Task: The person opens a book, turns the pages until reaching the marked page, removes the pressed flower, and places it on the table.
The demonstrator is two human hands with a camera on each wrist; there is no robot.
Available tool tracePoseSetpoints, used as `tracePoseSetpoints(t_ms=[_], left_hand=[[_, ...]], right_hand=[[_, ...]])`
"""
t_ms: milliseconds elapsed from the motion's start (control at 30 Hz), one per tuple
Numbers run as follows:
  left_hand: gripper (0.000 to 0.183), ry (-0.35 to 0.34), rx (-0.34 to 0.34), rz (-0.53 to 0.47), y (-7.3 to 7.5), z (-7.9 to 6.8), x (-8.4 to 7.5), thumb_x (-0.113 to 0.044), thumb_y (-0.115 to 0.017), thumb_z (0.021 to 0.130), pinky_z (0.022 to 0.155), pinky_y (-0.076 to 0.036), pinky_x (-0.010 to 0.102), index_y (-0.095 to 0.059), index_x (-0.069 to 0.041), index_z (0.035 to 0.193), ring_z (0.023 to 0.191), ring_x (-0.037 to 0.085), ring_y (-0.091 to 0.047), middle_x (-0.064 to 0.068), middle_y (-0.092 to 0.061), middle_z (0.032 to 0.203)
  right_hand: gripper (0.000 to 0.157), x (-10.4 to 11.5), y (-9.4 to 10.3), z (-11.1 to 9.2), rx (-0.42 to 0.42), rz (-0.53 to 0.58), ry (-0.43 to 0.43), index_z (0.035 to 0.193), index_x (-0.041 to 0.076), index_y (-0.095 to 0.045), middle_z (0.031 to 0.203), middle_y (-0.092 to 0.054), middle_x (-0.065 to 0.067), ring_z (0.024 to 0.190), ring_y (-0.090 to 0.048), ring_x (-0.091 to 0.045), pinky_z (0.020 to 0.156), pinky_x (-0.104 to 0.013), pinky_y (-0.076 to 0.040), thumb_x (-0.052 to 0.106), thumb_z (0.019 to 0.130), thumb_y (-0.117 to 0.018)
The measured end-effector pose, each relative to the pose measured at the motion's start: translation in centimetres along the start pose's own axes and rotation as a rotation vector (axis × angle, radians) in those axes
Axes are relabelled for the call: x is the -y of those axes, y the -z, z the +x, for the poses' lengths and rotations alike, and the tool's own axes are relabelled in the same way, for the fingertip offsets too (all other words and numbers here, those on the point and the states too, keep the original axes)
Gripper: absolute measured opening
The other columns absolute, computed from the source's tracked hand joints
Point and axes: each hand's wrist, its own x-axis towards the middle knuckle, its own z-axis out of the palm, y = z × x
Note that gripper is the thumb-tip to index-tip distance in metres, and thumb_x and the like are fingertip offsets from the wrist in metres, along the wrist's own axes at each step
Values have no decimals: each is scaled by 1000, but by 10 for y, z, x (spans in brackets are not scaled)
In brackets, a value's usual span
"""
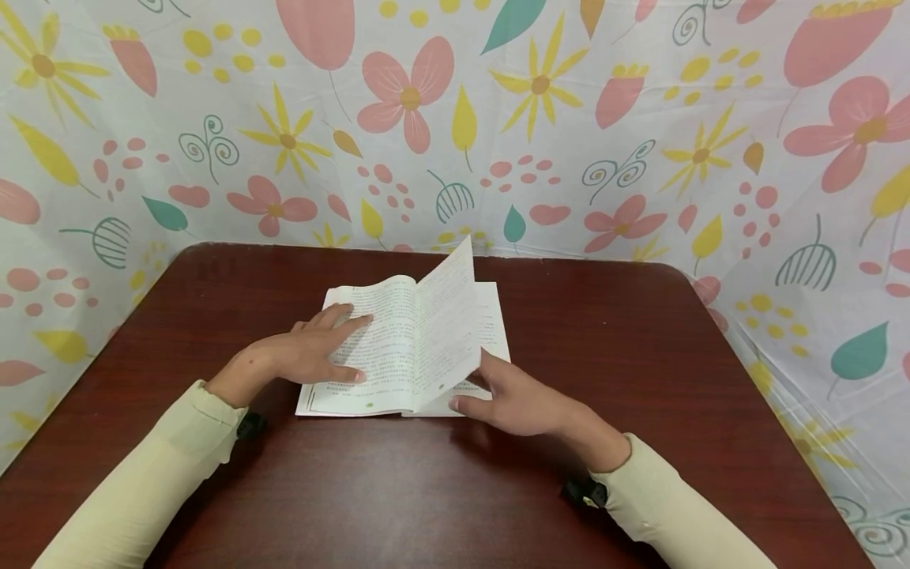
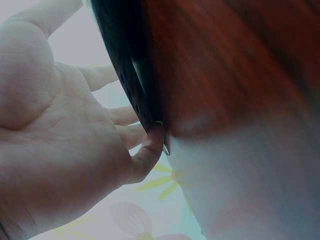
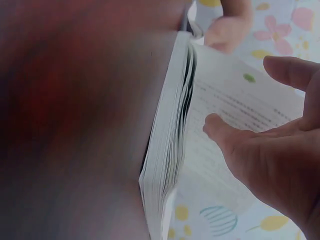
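An open book (image 1: 380,348) lies on the dark red-brown table, its pages full of small printed text. Across its left page my left hand (image 1: 313,352) is laid with fingers spread, thumb near the lower part of the page. One leaf (image 1: 448,324) stands raised and slanted over the right side. My right hand (image 1: 522,399) is at that leaf's lower outer corner, fingers partly hidden behind it and thumb held apart below. In the right wrist view, thumb and finger of the right hand (image 3: 280,150) are spread wide beside the page, above the thick page edges (image 3: 167,125).
The table (image 1: 604,356) reaches out on all sides of the book. Behind it hangs a white cloth (image 1: 441,190) with flowers and leaves. A small black device (image 1: 586,491) sits under the right wrist, another (image 1: 250,427) under the left.
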Motion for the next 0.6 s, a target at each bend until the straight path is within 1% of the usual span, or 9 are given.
tracePoseSetpoints(t_ms=[100, 200, 233, 267, 333, 400, 467, 533, 600], left_hand=[[90, -1, -34, -7, 0, 1, 0, -56, -68, 100, 116, -16, 80, -25, -18, 170, 159, 48, -12, 22, -9, 174], [82, -1, -81, -17, 0, 3, 0, -51, -68, 102, 115, -18, 80, -33, -18, 168, 157, 49, -19, 23, -17, 172], [79, -1, -93, -20, 0, 3, 0, -50, -68, 102, 115, -19, 80, -35, -18, 167, 157, 49, -20, 24, -20, 171], [78, -1, -103, -21, 0, 4, 0, -49, -67, 103, 115, -19, 80, -37, -17, 167, 156, 49, -21, 24, -21, 171], [73, -11, -125, -27, 0, 4, 0, -49, -65, 104, 116, -22, 78, -41, -16, 165, 155, 48, -25, 24, -26, 169], [65, -37, -157, -49, 1, 5, 1, -49, -59, 108, 117, -27, 74, -47, -12, 161, 153, 47, -30, 24, -33, 166], [61, -44, -199, -102, 3, 6, 1, -50, -49, 112, 118, -31, 68, -54, -8, 155, 150, 44, -37, 23, -42, 161], [65, -23, -235, -166, 5, 6, 3, -55, -36, 114, 119, -34, 62, -59, -6, 150, 149, 41, -41, 21, -48, 158], [76, 21, -255, -247, 8, 5, 4, -62, -25, 113, 121, -31, 60, -57, -4, 151, 152, 39, -38, 19, -48, 158]], right_hand=[[76, 3, -7, 1, 42, 16, 41, 165, 7, -24, 168, -34, -8, 157, -35, -25, 124, -39, -32, -5, 101, -64], [87, 4, -12, 1, 73, 36, 73, 170, 13, -13, 175, -20, -2, 161, -25, -27, 126, -41, -28, -6, 101, -64], [90, 5, -13, 1, 83, 33, 82, 171, 13, -10, 177, -16, -2, 162, -23, -29, 126, -42, -28, -6, 101, -64], [91, 5, -14, 0, 90, 21, 88, 171, 10, -7, 178, -12, -3, 162, -20, -30, 125, -44, -28, -4, 102, -64], [94, 5, -16, -2, 104, -28, 89, 171, 8, -3, 179, -6, -6, 163, -17, -29, 125, -44, -30, -1, 102, -66], [93, 7, -18, -3, 112, -101, 81, 171, 5, -3, 179, -7, -8, 163, -17, -26, 125, -43, -30, 4, 103, -68], [92, 9, -20, -4, 125, -152, 71, 171, 5, -6, 178, -9, -7, 163, -16, -21, 125, -41, -30, 6, 103, -69], [92, 11, -22, -4, 146, -175, 52, 171, 9, -7, 179, -11, -2, 163, -15, -16, 126, -39, -29, 8, 102, -69], [92, 12, -24, -4, 170, -182, 34, 172, 12, -8, 179, -11, 1, 162, -13, -12, 126, -37, -28, 9, 103, -69]])
